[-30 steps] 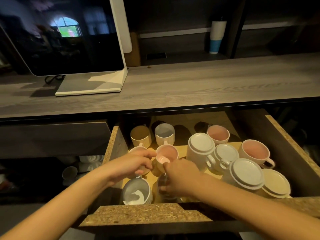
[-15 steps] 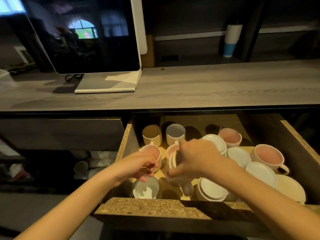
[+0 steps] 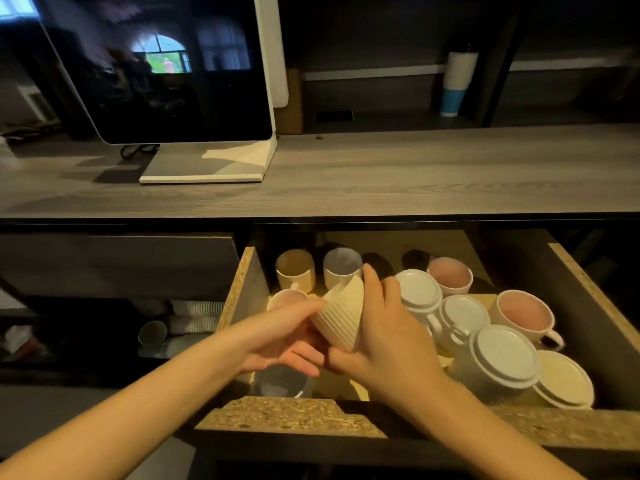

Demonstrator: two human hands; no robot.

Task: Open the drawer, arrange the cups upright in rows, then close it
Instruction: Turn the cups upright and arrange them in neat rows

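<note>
**Grip.** The fingers (image 3: 372,284) of the right hand (image 3: 388,341) curl round the far side of a cream ribbed cup (image 3: 341,317). The left hand (image 3: 277,341) grasps its near side, thumb laid along the ribbing. The cup is tilted and held clear of the drawer floor, at centre frame, over the left half of the open drawer (image 3: 294,415). Which way its mouth faces cannot be told.

**Hazards, in my judgement:**

1. **Drop.** The cup appears to be mid-turn between two hands. A loose hold on the ribbing would let it fall onto the pale grey cup (image 3: 282,381) directly beneath, or the pink cup (image 3: 285,297) just behind the left hand. Chipping is likely.

2. **Knock.** To the right of centre, the inverted cups (image 3: 502,358) stand packed and touching. A careless sweep of the right wrist could topple them or catch a handle.

3. **Misplacement.** The tan cup (image 3: 295,268) and blue-grey cup (image 3: 341,268) stand upright at the back. Setting the ribbed cup down off their line would spoil the row.

4. **Early closing.** Four cups are still upside down, so shutting the drawer now would leave the task incomplete.
</note>
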